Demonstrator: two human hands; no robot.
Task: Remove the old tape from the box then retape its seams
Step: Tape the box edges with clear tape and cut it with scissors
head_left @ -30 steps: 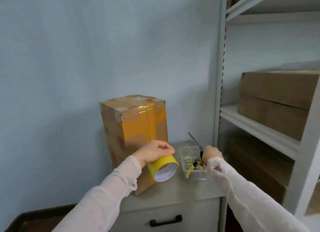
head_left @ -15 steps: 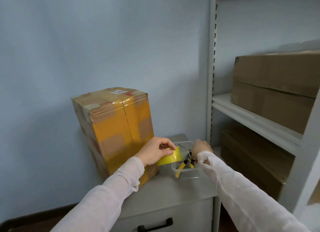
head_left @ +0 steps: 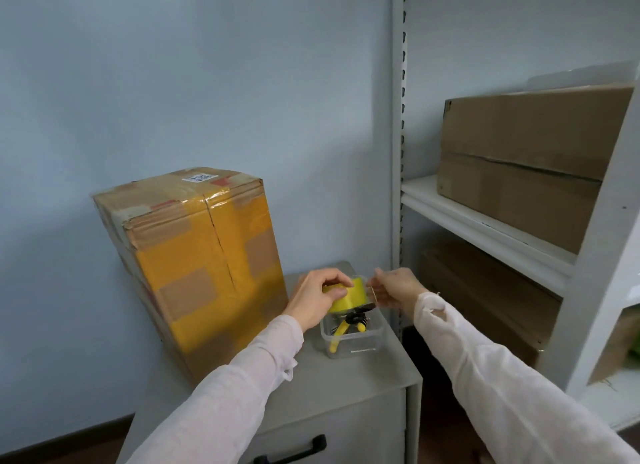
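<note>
Gripping yellow roll of packing tape (head_left: 349,295) with left hand (head_left: 315,299), fingers curled over it, just above clear plastic tub (head_left: 360,342). With right hand (head_left: 394,287) at roll's right edge, can't tell if pinching anything. On grey drawer cabinet (head_left: 346,387), just left of tub: tall yellow-taped cardboard box (head_left: 204,266), upright

Storeroom: metal shelving (head_left: 485,221) stacked with cardboard cartons (head_left: 526,166).

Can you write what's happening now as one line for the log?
left hand: grips yellow tape roll | right hand: at roll's edge, grip unclear | box: stands on cabinet
</note>
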